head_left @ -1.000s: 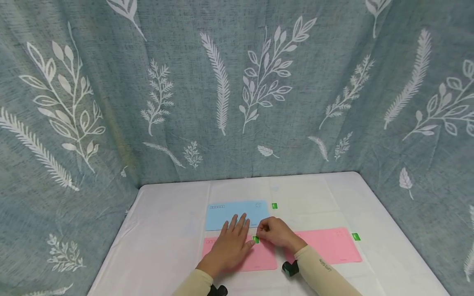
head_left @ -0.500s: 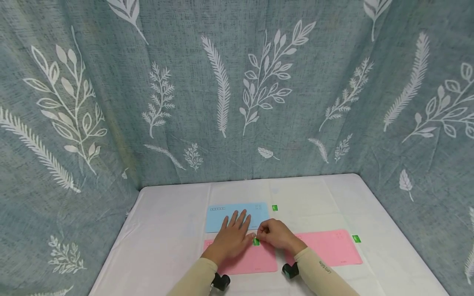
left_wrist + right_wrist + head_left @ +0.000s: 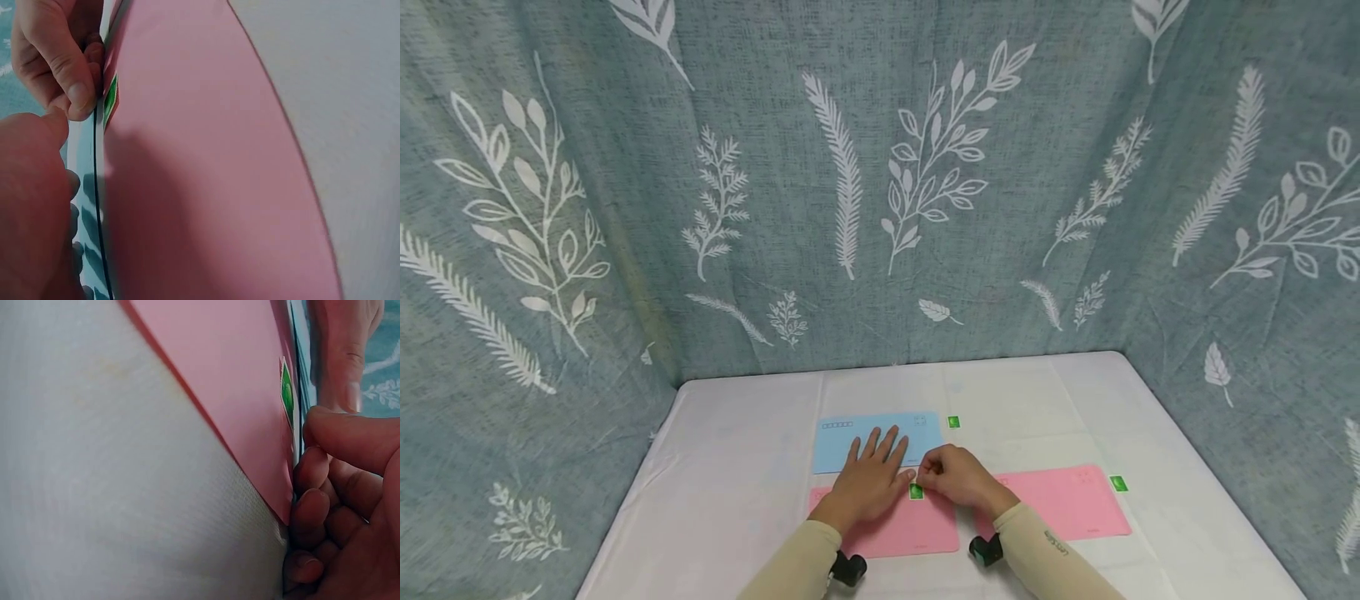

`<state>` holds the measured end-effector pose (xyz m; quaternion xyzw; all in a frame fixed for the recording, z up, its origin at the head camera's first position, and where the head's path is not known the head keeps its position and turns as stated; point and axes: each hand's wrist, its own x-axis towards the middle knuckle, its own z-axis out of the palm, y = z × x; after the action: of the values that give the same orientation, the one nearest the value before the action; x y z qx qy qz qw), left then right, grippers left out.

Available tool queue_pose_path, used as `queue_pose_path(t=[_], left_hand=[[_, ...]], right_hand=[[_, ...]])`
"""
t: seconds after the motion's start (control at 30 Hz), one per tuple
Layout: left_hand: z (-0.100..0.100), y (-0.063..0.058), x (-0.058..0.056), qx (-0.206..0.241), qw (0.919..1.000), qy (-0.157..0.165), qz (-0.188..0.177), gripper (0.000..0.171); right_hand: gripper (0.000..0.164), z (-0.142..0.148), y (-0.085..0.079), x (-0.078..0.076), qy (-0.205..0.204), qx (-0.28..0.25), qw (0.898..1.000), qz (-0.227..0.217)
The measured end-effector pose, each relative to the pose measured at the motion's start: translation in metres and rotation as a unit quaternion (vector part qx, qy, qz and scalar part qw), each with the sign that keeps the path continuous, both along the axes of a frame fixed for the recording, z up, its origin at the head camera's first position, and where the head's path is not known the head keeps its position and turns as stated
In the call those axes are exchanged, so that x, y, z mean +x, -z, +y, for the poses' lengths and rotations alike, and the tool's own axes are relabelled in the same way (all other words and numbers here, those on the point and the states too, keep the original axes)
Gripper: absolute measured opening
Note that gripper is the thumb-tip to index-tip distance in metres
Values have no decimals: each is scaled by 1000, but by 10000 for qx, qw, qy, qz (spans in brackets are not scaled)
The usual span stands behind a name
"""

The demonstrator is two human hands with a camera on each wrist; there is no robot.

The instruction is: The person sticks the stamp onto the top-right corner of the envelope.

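My left hand [image 3: 867, 487] is stretched out with straight, spread fingers over the blue envelope [image 3: 880, 421] and the near pink envelope [image 3: 917, 533]. Its thumb reaches to the fingertips of my right hand [image 3: 958, 479]. With curled fingers, the right hand pinches at the upper edge of a small green stamp [image 3: 917, 492] with a white border. Both wrist views show that stamp edge-on, close beside the right thumb and forefinger, over the pink envelope [image 3: 200, 125]. The exact grip on the stamp's edge is hidden by the fingers.
A second pink envelope [image 3: 1060, 504] lies to the right, partly behind the right forearm. One green stamp [image 3: 953, 422] lies beside the blue envelope's right end, another green stamp [image 3: 1119, 483] beside the right pink envelope. A leaf-patterned curtain [image 3: 880, 208] surrounds the white table [image 3: 737, 467].
My left hand has shifted slightly, and its thumb has moved up from beside the stamp to the right fingertips. The right hand has stayed nearly in place.
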<state>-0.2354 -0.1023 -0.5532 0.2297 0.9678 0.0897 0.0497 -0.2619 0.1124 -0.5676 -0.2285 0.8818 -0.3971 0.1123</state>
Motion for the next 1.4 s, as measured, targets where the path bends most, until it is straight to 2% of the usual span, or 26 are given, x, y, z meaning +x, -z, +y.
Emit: queue_pose_path(t=[0.27, 0.47, 0.67, 0.83, 0.93, 1.1, 1.4], left_hand=[[-2, 6, 0, 110, 9997, -68, -223, 66], [-2, 6, -1, -9, 10000, -39, -6, 61], [0, 5, -1, -344, 9992, -90, 206, 58], [2, 5, 0, -486, 9984, -73, 296, 58], [2, 5, 0, -502, 9983, -63, 274, 59], [2, 7, -1, -439, 9987, -120, 207, 60], [0, 23, -5, -533, 9981, -141, 292, 63]], right_hand=[[14, -1, 3, -2, -39, -13, 10000, 18], [14, 2, -1, -2, -18, -130, 9999, 54], [14, 3, -4, -6, 1, -327, 9993, -188], [13, 8, -8, -11, 23, -701, 9969, -356], [13, 14, -12, -17, 164, -788, 9966, -187], [12, 25, -23, -32, 708, -793, 9943, 31], [9, 44, -36, -56, 1211, -564, 9910, 41]])
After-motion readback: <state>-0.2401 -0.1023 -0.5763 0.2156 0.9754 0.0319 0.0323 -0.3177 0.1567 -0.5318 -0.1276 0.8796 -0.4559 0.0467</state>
